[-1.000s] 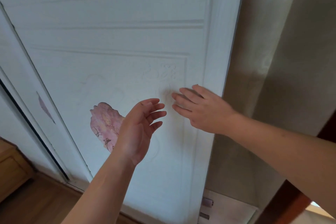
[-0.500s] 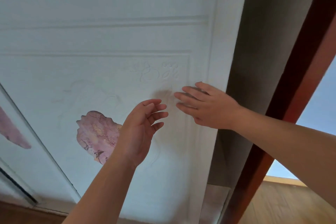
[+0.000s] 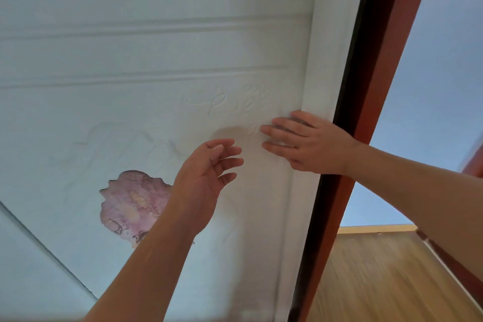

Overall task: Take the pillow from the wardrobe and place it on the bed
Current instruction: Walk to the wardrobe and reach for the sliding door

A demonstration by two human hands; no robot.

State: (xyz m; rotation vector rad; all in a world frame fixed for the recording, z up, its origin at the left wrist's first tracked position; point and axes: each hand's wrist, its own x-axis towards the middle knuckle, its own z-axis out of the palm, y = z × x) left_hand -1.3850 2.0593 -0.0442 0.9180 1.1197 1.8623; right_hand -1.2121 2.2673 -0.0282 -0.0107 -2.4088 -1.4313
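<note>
The head camera shows a white wardrobe door [image 3: 156, 60] filling most of the frame, its surface pressed with raised lines and a faint flower pattern. A patch of torn covering [image 3: 133, 204] at about eight o'clock shows pink underneath. The right hand [image 3: 305, 144], at three o'clock from centre, lies flat on the door next to its right edge strip, fingers spread and straight, its grip apart and pressing rather than holding. The left hand [image 3: 209, 172], near centre, hovers just off the door with fingers loosely curled and apart, holding nothing. At four o'clock a dark gap and a red-brown frame [image 3: 366, 138] run along the door edge, with a wooden floor [image 3: 392, 282] beyond. The pillow is not in sight; it is presumably inside the wardrobe, behind this door. The step in hand looks like sliding the door open. The flat palm has only friction to work with, so it could slip across the smooth surface and leave the door shut, and fingers near the edge strip could get pinched against the frame.
</note>
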